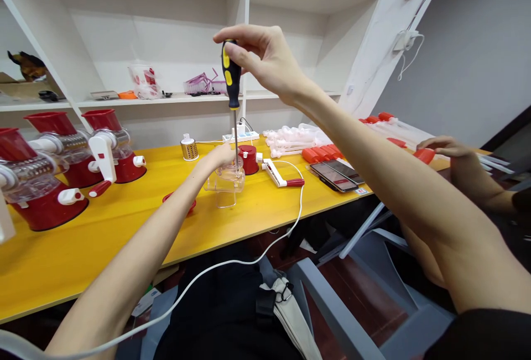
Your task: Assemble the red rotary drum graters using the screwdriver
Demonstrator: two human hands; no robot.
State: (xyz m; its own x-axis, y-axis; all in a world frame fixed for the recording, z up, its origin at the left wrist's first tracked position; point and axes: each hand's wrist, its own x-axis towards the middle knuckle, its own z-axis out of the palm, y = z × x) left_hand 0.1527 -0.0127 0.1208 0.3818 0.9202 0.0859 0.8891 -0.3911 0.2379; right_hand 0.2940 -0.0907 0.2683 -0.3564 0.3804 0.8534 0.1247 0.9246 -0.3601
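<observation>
My right hand (pixel 263 58) is closed around the top of a black and yellow screwdriver (pixel 233 81), held upright with its shaft pointing down. The screwdriver's tip reaches into a clear plastic housing (pixel 226 181) on the yellow table. At the back of that housing is my left hand (pixel 224 155), its fingers mostly hidden behind the plastic. Just behind stands a red base (pixel 248 160) with a white knob. A white crank handle (pixel 275 174) with a red grip lies to the right. Partly behind my left forearm sits a red part (pixel 189 208).
Assembled red rotary graters (pixel 118 150) stand at the left. A metal grating drum (pixel 189 147) is farther back. Two phones (pixel 337 175), red grips (pixel 320 154) and white plastic parts (pixel 290 139) lie at the right. A white cable (pixel 249 262) crosses the front edge. Another person's hand (pixel 442 147) holds a red part.
</observation>
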